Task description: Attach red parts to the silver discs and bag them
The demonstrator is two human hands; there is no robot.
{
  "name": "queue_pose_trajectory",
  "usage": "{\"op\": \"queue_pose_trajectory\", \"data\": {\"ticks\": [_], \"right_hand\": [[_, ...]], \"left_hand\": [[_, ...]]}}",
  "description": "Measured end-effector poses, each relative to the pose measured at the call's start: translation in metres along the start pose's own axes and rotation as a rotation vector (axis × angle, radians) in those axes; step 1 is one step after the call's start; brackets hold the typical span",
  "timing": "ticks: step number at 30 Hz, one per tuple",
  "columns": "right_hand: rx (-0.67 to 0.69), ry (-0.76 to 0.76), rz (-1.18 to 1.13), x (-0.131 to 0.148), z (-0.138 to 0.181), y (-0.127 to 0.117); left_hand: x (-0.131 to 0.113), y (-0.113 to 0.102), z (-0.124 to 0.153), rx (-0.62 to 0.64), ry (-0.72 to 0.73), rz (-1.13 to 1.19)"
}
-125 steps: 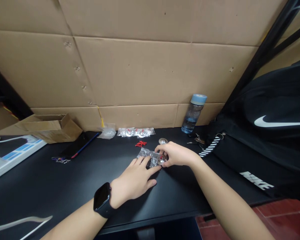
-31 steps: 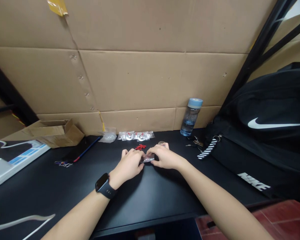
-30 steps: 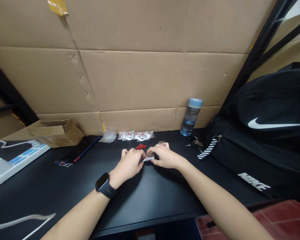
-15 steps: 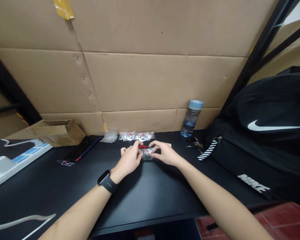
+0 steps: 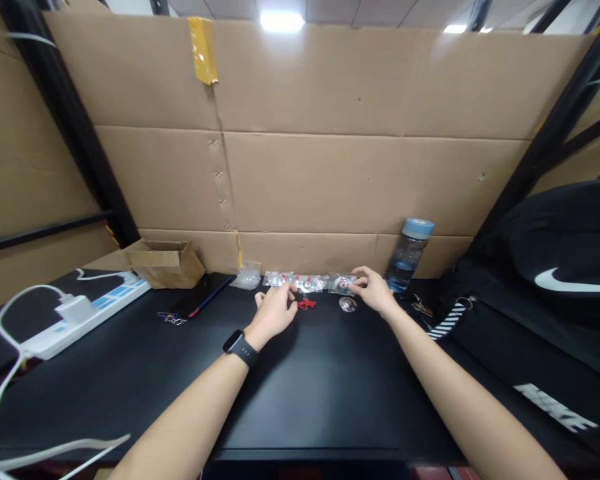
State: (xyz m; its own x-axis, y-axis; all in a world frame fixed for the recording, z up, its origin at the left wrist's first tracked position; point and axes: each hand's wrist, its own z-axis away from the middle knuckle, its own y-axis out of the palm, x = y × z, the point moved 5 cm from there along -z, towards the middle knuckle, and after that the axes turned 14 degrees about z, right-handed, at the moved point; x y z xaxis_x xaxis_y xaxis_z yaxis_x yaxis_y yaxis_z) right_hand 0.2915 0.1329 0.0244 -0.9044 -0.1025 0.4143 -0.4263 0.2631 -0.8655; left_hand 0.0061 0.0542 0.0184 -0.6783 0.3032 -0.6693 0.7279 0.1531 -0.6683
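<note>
A row of small clear bags (image 5: 300,282), each with a silver and red part inside, lies by the cardboard wall. My right hand (image 5: 376,291) pinches the rightmost bag (image 5: 343,283) at the end of that row. Just in front of it a bare silver disc (image 5: 348,305) rests on the black table (image 5: 300,393). My left hand (image 5: 274,311), with a black watch (image 5: 241,348) on the wrist, hovers loosely open beside a small heap of red pieces (image 5: 307,304) and holds nothing.
A water bottle (image 5: 409,257) stands right of my right hand, with keys and a black sports bag (image 5: 555,293) beyond. To the left lie empty clear bags (image 5: 247,277), a phone (image 5: 200,303), a cardboard box (image 5: 163,262) and a white power strip (image 5: 80,312).
Both hands held one clear bag in front of the row. My right hand has since carried it to the row's right end, my left hand has let go, and the view has tilted up.
</note>
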Motion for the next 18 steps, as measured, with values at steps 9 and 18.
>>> {"op": "queue_pose_trajectory", "data": {"ticks": [9, 18], "right_hand": [[0.046, 0.144, 0.127, -0.008, -0.059, 0.028], [0.064, -0.228, 0.195, 0.017, -0.020, 0.021]], "left_hand": [[0.017, 0.005, -0.012, 0.022, 0.052, -0.007], [0.013, 0.017, -0.009, 0.170, 0.175, -0.146]]}}
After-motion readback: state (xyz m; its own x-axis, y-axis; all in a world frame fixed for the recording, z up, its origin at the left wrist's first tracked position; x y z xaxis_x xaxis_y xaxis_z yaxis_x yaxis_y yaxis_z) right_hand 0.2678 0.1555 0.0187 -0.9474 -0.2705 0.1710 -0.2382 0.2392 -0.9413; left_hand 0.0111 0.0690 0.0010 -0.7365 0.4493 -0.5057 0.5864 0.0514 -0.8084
